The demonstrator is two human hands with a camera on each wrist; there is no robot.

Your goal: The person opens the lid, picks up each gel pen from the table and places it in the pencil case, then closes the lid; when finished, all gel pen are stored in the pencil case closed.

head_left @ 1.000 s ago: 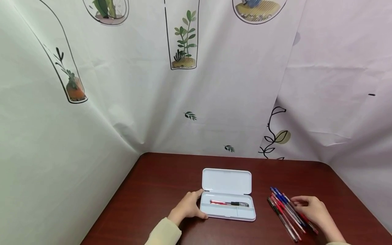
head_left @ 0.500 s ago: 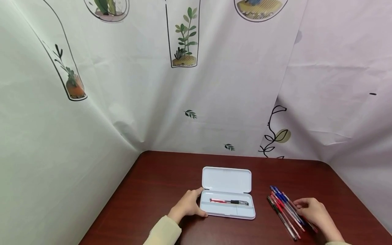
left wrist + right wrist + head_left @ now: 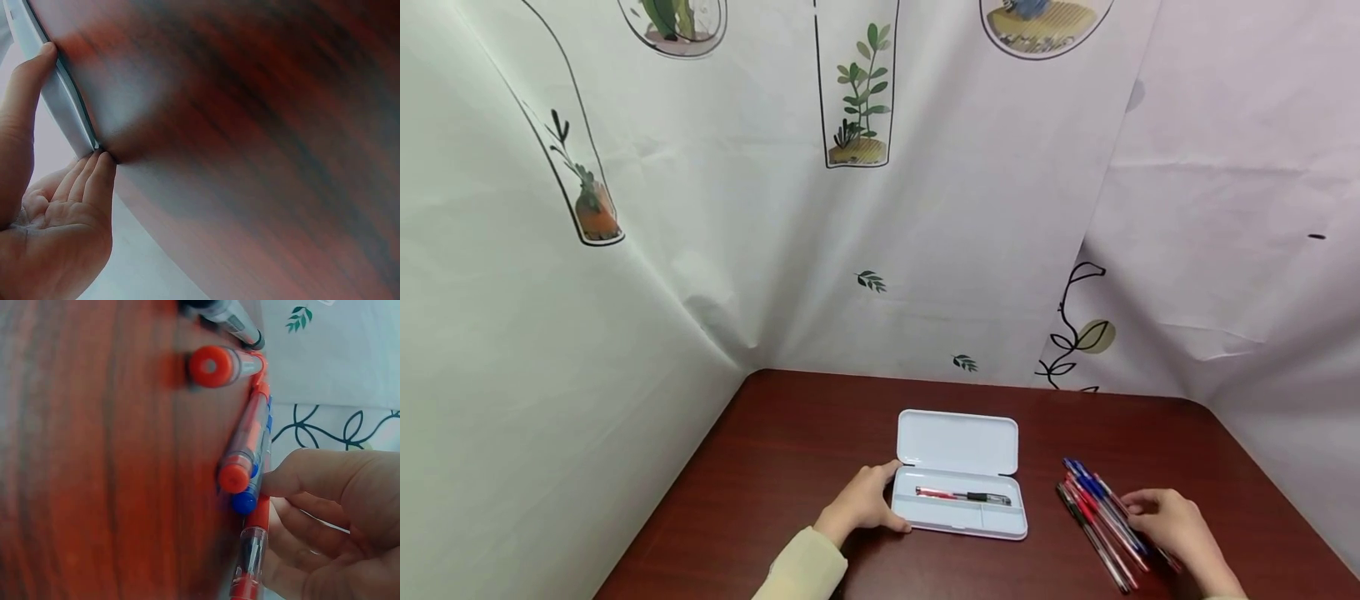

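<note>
Head view: gripping the left end of the open white case [image 3: 957, 443] with the left hand [image 3: 867, 500], with the black-and-red pen [image 3: 962, 496] lying in its rear compartment; working with the right hand [image 3: 1172, 527] at the right edge of the loose pens [image 3: 1092, 510] on the table [image 3: 805, 450]. Left wrist: bracing the case between thumb and fingertips. Right wrist: curled onto the outermost red pen [image 3: 251, 550]; can't tell how firmly. Probably at the pick step of loading pens. Next, likely need to peel it off the blue pens [image 3: 245, 501] without dragging them, then carry it left into the case.
</note>
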